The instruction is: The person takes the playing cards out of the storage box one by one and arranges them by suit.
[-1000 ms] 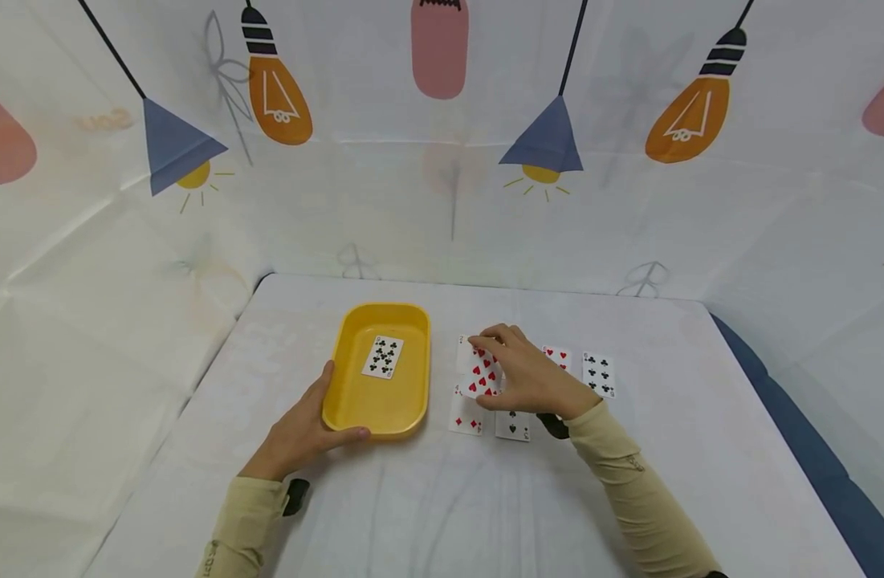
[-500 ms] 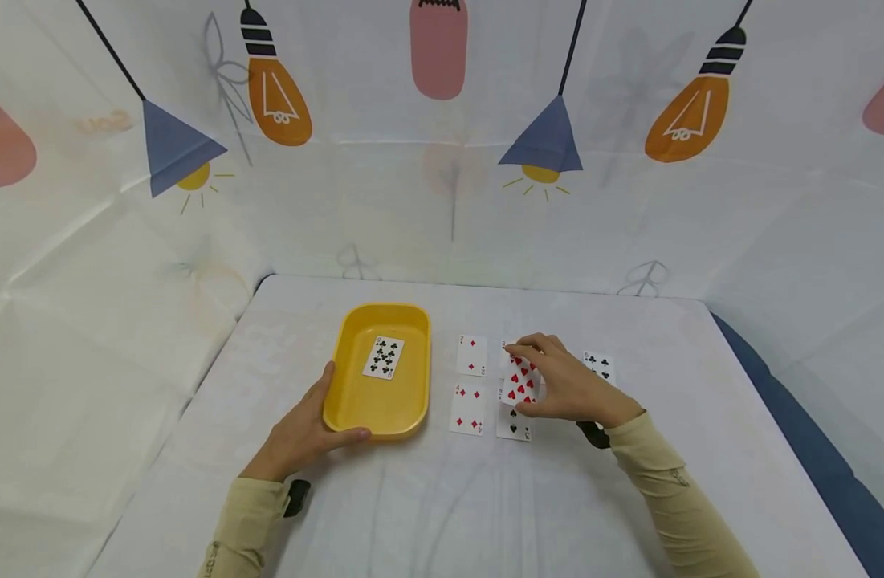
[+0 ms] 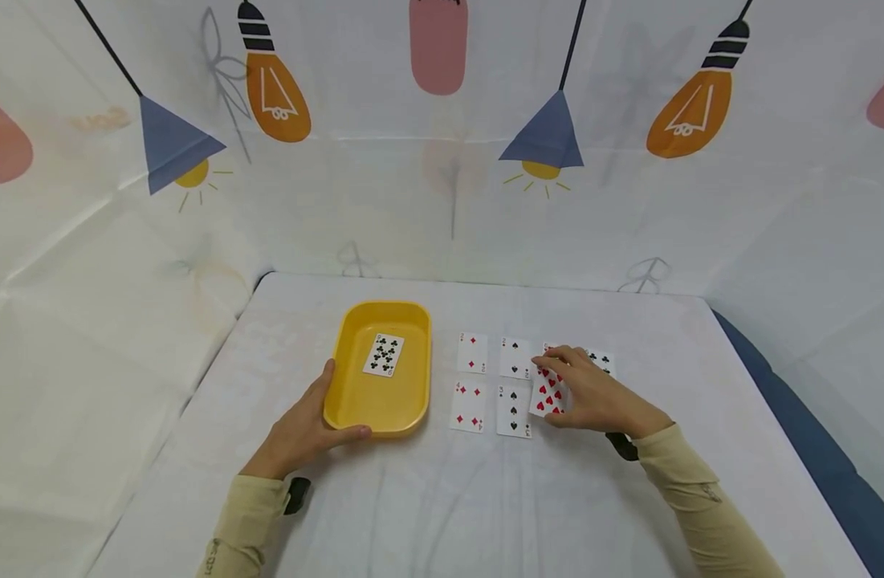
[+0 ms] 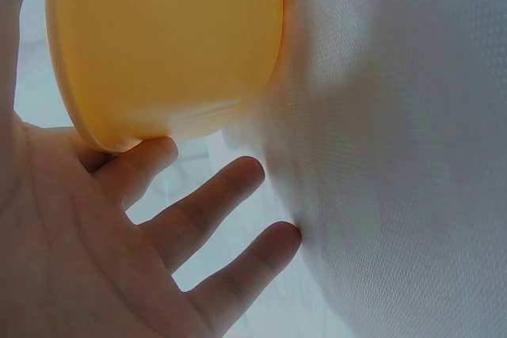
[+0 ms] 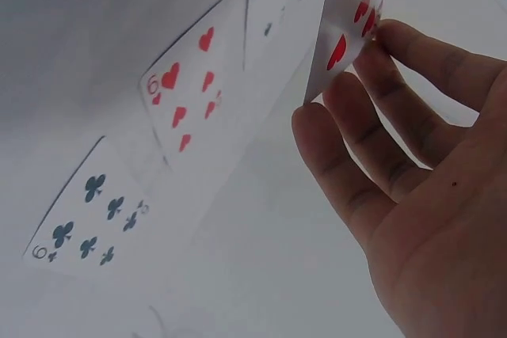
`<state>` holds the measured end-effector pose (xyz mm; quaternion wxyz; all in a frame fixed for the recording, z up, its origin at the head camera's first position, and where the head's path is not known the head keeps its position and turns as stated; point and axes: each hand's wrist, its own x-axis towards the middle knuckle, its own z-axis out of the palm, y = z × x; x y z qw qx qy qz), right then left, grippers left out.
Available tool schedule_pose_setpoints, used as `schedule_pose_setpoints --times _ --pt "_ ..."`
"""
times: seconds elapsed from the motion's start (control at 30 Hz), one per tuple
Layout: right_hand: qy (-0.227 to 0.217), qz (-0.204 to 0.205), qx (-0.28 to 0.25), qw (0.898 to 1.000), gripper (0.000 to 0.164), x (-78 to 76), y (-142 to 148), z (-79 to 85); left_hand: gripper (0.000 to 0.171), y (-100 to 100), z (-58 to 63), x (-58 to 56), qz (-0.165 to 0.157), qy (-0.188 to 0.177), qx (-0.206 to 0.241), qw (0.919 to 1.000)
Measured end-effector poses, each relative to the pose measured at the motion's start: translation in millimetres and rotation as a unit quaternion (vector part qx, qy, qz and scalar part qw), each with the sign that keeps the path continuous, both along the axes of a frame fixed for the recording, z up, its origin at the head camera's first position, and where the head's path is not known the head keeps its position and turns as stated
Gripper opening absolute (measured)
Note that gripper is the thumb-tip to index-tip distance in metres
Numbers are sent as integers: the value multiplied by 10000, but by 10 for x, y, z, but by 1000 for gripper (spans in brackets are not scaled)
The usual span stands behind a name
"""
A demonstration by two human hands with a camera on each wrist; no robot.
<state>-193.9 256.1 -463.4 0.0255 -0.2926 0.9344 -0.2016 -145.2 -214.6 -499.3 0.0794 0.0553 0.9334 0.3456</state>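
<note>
My left hand (image 3: 300,429) holds the near left corner of a yellow tray (image 3: 340,409), its thumb at the near rim and fingers along the side. A clubs playing card (image 3: 382,355) lies face up inside the tray. With thumb and fingers, my right hand (image 3: 596,393) pinches a hearts playing card (image 3: 546,393) by its ends, raised above the table. In the right wrist view, a six of hearts (image 5: 179,89) and a six of clubs (image 5: 91,219) lie beyond the hand; the head view shows both partly covered by it.
Left of the held card, diamonds cards (image 3: 472,353) and spades cards (image 3: 515,411) lie face up in two rows. A white cloth covers the table (image 3: 427,514). A printed curtain (image 3: 384,201) hangs behind, and dark blue fabric (image 3: 796,433) runs along the right edge.
My right hand has carried the hearts card rightward across the rows, uncovering the diamonds and spades cards. The left hand and the tray have stayed in place.
</note>
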Motion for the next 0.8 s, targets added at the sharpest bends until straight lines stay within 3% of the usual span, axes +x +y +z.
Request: schedule_pose_setpoints --times 0.43,0.8 --pt "-229 21 232 9995 78 114 153 -258 140 -1 3 -12 25 -18 29 10000" --pt "-379 211 363 9984 78 125 176 -311 140 4 14 -2 13 1 54 10000"
